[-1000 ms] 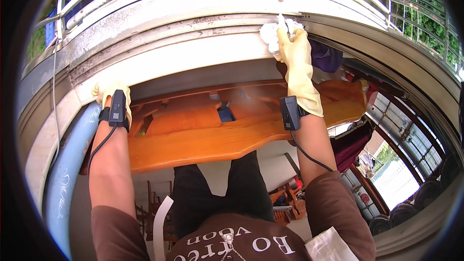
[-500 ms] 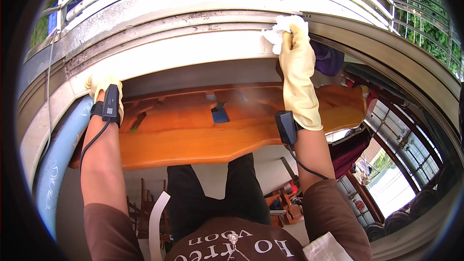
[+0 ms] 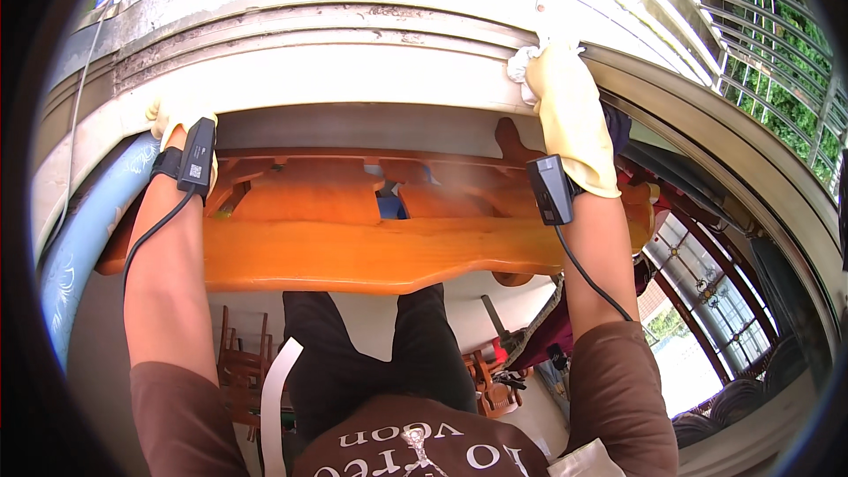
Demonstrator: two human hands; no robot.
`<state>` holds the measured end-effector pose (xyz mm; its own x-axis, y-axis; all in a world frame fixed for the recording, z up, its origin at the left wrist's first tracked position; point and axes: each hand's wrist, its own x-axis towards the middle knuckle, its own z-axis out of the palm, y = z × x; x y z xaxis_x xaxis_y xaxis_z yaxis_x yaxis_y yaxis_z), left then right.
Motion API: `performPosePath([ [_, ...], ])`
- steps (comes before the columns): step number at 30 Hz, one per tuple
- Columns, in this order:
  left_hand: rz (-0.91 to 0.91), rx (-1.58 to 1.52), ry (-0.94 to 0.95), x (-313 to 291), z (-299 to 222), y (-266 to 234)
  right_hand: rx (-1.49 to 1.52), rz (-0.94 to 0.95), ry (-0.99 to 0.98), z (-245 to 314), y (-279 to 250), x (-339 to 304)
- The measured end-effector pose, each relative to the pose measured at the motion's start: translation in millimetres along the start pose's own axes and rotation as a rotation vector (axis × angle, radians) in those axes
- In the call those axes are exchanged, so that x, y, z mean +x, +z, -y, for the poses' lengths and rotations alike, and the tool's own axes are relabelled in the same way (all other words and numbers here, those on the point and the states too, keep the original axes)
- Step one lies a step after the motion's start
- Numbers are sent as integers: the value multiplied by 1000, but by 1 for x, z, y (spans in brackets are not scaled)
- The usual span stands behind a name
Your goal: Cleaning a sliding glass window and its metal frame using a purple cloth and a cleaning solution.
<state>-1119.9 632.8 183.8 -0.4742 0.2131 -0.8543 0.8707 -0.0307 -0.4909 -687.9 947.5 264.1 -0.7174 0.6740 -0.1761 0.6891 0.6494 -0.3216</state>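
Observation:
My right hand [image 3: 565, 102] wears a pale yellow rubber glove and presses a white cloth [image 3: 523, 62] against the grey window frame ledge [image 3: 353, 44] at upper right. My left hand [image 3: 177, 115], also gloved, rests its fingers on the lower edge of the same ledge at the left, holding nothing I can see. A black device with a cable is strapped to each wrist. Below both arms runs the orange wooden backrest of a bench [image 3: 371, 252], with my dark trousers [image 3: 371, 353] behind it.
A pale blue patterned panel [image 3: 79, 230] curves down the left side. Metal window bars [image 3: 707, 26] and green trees lie at upper right. Small wooden chairs [image 3: 238, 371] and clutter sit on the floor below. A glazed door [image 3: 698, 300] stands at lower right.
My right hand with the cloth has slid right and upward along the ledge. My left hand stays on the ledge's lower edge, and the view has tilted slightly.

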Motion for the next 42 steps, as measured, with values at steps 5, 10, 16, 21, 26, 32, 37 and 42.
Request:
performPosePath([
  [5, -17, -34, 2, 14, 0, 3, -288, 238, -30, -1, -1, 39],
  [10, -16, -97, 15, 26, -2, 7, 433, 301, 622, 18, 15, 46],
  [16, -21, -141, 16, 31, -8, 6, -60, 65, 151, 53, 43, 23],
  [21, -12, -156, -7, 30, 1, 12, -311, 96, 192, 50, 17, 27],
  [26, -24, -188, -30, 36, -1, 17, 6, 168, 354, 53, -3, 27],
  [32, -28, -218, -45, 36, -3, 18, 262, 145, 598, 60, 21, 43],
  [37, -33, -242, -64, 35, 3, 25, 33, 11, 365, 102, 67, 62],
  [42, -67, -280, -58, 42, -11, 23, 439, 94, 240, 169, 76, 81],
])
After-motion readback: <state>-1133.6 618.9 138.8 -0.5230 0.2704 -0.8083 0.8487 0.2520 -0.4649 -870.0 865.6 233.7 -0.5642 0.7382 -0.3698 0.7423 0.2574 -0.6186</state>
